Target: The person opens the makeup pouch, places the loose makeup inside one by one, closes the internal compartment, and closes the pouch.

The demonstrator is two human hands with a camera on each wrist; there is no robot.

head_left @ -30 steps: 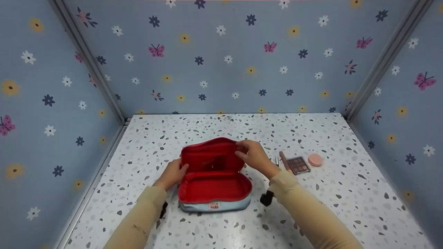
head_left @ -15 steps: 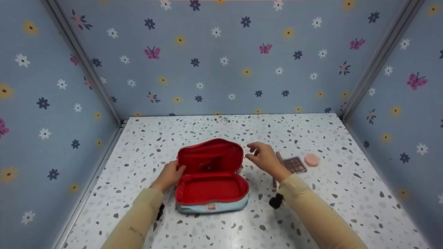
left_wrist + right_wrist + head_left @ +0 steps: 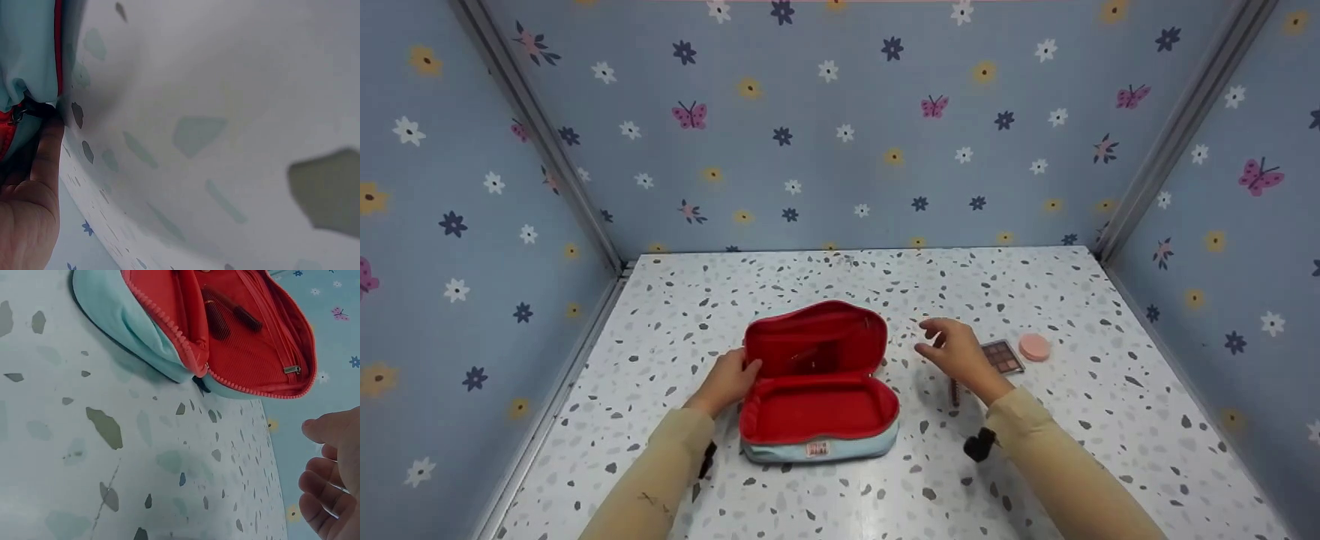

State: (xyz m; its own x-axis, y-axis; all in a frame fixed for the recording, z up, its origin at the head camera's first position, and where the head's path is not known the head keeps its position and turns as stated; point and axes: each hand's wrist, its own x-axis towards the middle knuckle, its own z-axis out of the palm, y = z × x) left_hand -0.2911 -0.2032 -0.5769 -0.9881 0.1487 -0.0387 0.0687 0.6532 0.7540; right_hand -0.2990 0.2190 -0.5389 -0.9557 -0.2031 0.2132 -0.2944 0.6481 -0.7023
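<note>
1 pouch (image 3: 823, 411) with 1 label (image 3: 817, 449) on its front, on 1 table (image 3: 810, 510). At the pouch's left edge, 1 left hand (image 3: 729, 382); to its right and apart from it, 1 right hand (image 3: 954, 349). Also right of the pouch: 1 palette (image 3: 1003, 356), 1 round pink case (image 3: 1034, 347) and 1 partly hidden brown stick (image 3: 955, 393). Inside the pouch's lid, at least 1 slim dark item (image 3: 247, 318), exact count unclear. Behind the pouch, 3 butterflies (image 3: 934, 106) on 1 back wall (image 3: 840, 225).
</note>
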